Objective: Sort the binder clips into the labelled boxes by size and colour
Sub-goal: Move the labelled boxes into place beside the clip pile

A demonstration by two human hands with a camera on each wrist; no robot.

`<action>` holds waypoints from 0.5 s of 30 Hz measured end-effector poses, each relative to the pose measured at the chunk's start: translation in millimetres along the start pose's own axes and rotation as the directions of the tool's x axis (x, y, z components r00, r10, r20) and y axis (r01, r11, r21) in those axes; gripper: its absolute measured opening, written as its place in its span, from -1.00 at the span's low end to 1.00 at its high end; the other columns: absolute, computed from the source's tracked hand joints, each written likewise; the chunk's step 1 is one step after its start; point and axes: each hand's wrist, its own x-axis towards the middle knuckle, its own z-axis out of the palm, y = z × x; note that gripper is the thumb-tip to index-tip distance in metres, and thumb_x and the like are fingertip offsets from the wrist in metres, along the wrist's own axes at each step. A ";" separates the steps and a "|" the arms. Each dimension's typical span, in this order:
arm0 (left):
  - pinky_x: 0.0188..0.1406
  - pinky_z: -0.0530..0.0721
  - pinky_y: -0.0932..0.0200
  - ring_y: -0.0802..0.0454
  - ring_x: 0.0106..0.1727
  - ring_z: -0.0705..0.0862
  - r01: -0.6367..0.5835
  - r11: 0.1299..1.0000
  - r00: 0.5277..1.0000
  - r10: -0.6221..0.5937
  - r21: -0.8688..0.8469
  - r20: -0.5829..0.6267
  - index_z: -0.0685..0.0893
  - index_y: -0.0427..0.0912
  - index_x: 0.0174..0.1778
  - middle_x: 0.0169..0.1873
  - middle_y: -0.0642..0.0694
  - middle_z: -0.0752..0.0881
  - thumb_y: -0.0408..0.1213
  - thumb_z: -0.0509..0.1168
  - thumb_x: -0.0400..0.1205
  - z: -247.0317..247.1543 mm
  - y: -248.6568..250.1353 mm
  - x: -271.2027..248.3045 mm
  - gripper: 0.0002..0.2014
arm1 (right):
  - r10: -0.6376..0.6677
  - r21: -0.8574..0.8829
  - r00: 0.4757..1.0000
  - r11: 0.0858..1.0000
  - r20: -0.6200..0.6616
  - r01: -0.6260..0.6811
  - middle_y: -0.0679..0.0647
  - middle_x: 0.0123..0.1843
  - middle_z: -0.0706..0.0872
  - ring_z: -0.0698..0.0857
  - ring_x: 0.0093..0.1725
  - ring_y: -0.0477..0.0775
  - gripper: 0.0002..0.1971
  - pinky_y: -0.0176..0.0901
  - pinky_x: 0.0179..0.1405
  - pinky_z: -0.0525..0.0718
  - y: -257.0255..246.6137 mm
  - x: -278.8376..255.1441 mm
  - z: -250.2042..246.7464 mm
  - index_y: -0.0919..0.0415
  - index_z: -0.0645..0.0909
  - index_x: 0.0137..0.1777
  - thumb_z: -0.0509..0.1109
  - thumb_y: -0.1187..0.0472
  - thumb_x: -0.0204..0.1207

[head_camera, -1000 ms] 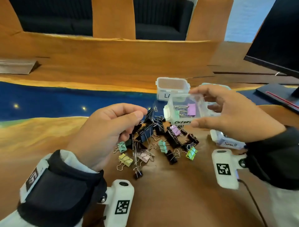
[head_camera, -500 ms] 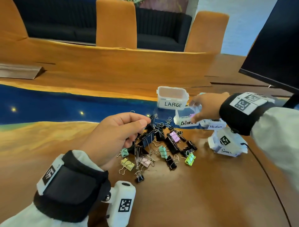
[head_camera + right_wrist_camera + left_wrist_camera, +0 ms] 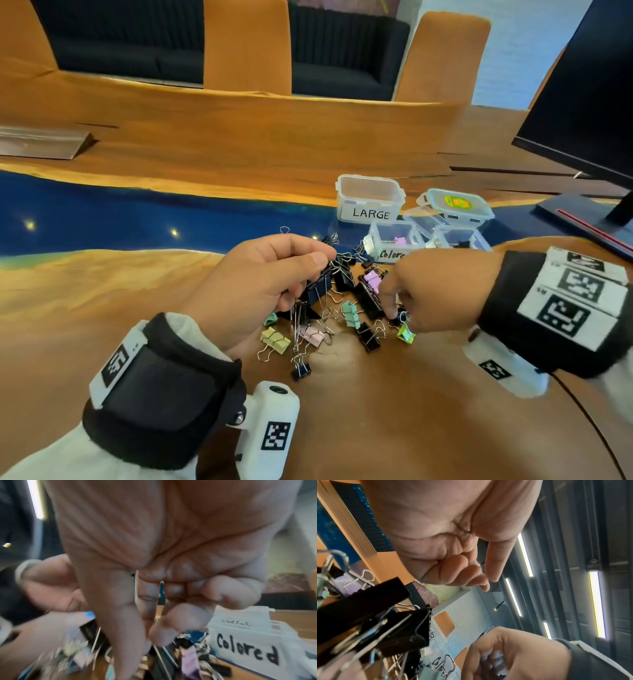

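Above the clip pile (image 3: pixel 342 308), the left hand (image 3: pixel 260 291) pinches a wire handle while the right hand (image 3: pixel 435 291) pinches a small black clip (image 3: pixel 401 317).

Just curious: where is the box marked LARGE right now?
In the head view, the LARGE box stands behind the clip pile, just left of the lidded box.

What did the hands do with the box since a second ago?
The right hand set the Colored box down beside the LARGE box, let go, and dropped to the clip pile. The left hand stayed curled above the pile.
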 end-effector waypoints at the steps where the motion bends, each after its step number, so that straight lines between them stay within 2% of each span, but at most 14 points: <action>1: -0.38 0.44 0.21 0.12 -0.37 0.50 -0.002 1.000 1.000 0.002 0.003 0.006 0.89 -0.06 -0.05 -0.36 0.01 0.68 -0.32 0.39 0.65 0.2 0.0 -0.2 -0.84 | 0.008 -0.028 1.000 1.000 0.013 -0.008 -0.25 -0.29 0.47 0.45 -0.30 -0.28 -0.73 -0.36 -0.35 0.38 2.2 0.8 4.0 -0.13 0.71 0.10 0.42 0.25 0.50; 7: -0.38 0.41 0.22 0.12 -0.38 0.50 0.006 1.000 0.999 -0.006 -0.013 0.033 0.87 -0.13 0.00 -0.36 -0.01 0.68 -0.34 0.39 0.65 2.2 -1.4 -0.7 -0.85 | -0.004 0.012 1.000 1.000 -0.013 0.004 -0.33 -0.28 0.50 0.46 -0.30 -0.34 -0.77 -0.49 -0.32 0.34 12.4 3.3 9.4 -0.11 0.76 0.07 0.41 0.24 0.56; 12: -0.39 0.44 0.23 0.14 -0.37 0.52 0.022 0.999 0.998 -0.024 0.028 0.058 0.88 -0.05 -0.03 -0.34 0.00 0.69 -0.29 0.40 0.65 5.5 -2.9 -0.2 -0.86 | -0.008 0.051 1.000 0.999 0.014 0.007 -0.19 -0.05 0.72 0.63 -0.11 -0.19 -0.86 -0.55 -0.31 0.34 16.0 6.4 12.8 0.01 0.78 0.05 0.43 0.21 0.58; 15: -0.40 0.45 0.25 0.17 -0.37 0.54 0.032 0.999 0.997 -0.035 0.040 0.064 0.88 -0.04 -0.02 -0.35 0.02 0.70 -0.29 0.38 0.67 5.9 -3.3 0.4 -0.84 | -0.024 0.106 1.000 0.994 0.015 0.022 -0.20 -0.01 0.74 0.64 -0.07 -0.22 -0.88 -0.49 -0.20 0.42 18.3 4.8 11.9 -0.06 0.80 -0.07 0.44 0.16 0.58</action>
